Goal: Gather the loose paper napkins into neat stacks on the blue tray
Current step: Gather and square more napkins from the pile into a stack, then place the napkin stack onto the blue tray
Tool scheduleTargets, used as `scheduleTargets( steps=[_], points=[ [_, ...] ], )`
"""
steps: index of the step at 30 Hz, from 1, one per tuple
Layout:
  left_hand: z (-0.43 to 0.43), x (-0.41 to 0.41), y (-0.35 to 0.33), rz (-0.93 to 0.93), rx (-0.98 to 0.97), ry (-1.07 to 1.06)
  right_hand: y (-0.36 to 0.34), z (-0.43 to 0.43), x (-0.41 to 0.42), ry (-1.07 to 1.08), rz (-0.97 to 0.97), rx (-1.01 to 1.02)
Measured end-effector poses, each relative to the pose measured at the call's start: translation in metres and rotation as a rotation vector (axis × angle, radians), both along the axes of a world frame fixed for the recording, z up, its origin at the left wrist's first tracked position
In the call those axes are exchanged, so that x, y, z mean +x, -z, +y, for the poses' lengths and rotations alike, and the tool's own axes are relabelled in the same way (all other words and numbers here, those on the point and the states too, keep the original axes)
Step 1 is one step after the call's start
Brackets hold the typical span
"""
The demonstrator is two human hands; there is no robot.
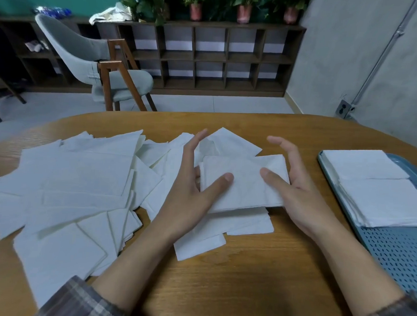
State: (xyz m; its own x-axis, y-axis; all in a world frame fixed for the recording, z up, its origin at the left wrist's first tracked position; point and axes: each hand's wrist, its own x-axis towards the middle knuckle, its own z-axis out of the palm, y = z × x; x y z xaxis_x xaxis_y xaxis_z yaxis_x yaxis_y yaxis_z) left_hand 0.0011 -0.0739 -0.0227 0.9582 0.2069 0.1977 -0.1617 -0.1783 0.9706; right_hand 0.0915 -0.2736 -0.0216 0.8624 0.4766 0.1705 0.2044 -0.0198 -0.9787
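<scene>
A small napkin stack is held between both hands above the wooden table. It is pinched at its 9 o'clock edge by the left hand, thumb on top and fingers beneath. It is cupped at its 3 o'clock edge by the right hand, thumb likewise on top. Its longer side runs roughly from 9 to 3 o'clock. Loose napkins are spread at 9 o'clock of the hands. At 3 o'clock, two squared stacks are seen on the blue tray.
</scene>
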Motion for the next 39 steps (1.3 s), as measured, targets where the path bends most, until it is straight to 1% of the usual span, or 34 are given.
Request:
scheduleTargets(
  steps=[2,4,5,7,9,10,12,16,20,25,28,32,36,39],
  points=[
    [0.001,0.002,0.007,-0.04,0.087,-0.001,0.0,-0.003,0.002,-0.044,0.038,0.003],
    [0.004,0.003,0.012,-0.033,0.172,-0.023,-0.001,-0.007,0.003,-0.144,0.112,0.012],
    [0.005,0.005,0.015,-0.03,0.213,-0.031,-0.001,-0.008,0.003,-0.184,0.11,-0.012],
    [0.007,0.007,0.018,-0.039,0.258,-0.016,0.002,-0.008,0.004,-0.169,0.011,-0.128],
    [0.005,0.008,0.02,-0.025,0.239,0.001,0.006,-0.007,0.003,-0.093,-0.063,-0.225],
    [0.004,0.008,0.023,-0.009,0.213,0.002,0.008,-0.006,0.002,-0.066,-0.067,-0.241],
    [-0.001,0.009,0.028,-0.005,0.192,-0.017,0.014,-0.007,0.0,-0.033,-0.067,-0.244],
    [-0.006,0.012,0.039,-0.052,0.205,-0.077,0.026,-0.004,-0.003,0.03,-0.132,-0.224],
    [-0.006,0.015,0.043,-0.057,0.214,-0.092,0.028,-0.003,-0.004,0.045,-0.139,-0.225],
    [-0.004,0.009,0.03,-0.065,0.272,-0.019,0.015,-0.011,-0.012,0.026,-0.114,-0.233],
    [-0.011,0.001,0.017,-0.053,0.265,0.034,-0.001,-0.03,-0.016,0.028,-0.112,-0.273],
    [-0.04,-0.007,0.005,0.055,0.174,0.13,-0.014,-0.071,-0.024,0.068,-0.08,-0.306],
    [-0.081,0.002,0.0,0.049,0.202,0.127,-0.018,-0.119,-0.031,0.14,-0.044,-0.315],
    [-0.118,0.009,-0.005,0.088,0.214,0.153,-0.021,-0.156,-0.033,0.209,-0.034,-0.326]
  ],
)
